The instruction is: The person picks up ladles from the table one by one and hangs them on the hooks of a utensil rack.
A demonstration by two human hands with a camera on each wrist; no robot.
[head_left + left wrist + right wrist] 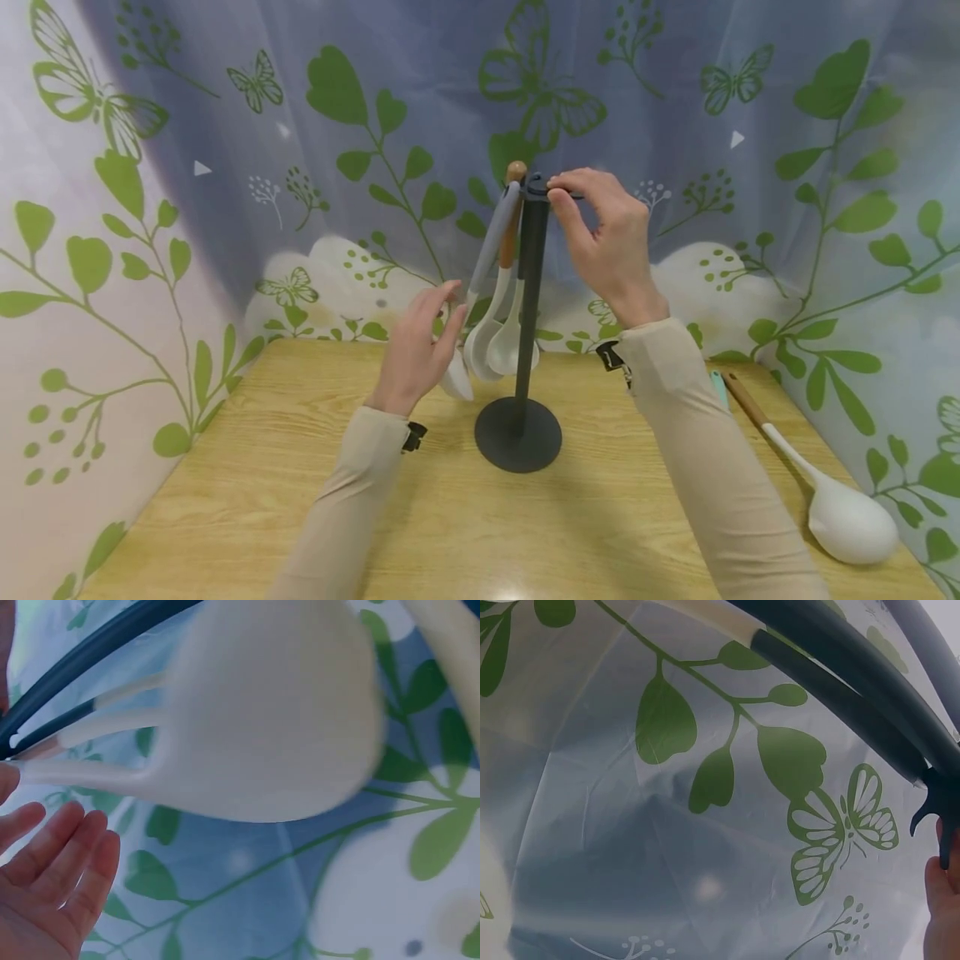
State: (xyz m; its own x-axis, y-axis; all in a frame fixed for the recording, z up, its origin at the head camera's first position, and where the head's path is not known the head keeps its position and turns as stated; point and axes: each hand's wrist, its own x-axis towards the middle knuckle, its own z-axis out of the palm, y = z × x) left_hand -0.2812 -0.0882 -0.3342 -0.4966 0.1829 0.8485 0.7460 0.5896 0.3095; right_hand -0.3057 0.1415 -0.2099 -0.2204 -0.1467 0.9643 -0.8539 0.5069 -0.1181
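A dark grey utensil stand rises from a round base in the middle of the table. From its top hang several white-headed utensils, among them a grey-handled one and one with a wooden handle. My right hand pinches a hook at the stand's top with thumb and forefinger; the right wrist view shows the hook and fingers at its edge. My left hand is beside the hanging utensils, its fingers extended. In the left wrist view a large white utensil head hangs beyond the fingers, a fingertip close to its handle.
On the right of the wooden table lies a white ladle with a wooden handle. A mint-green handle shows beside it, partly hidden by my right sleeve. A leaf-and-butterfly patterned curtain encloses the back and sides.
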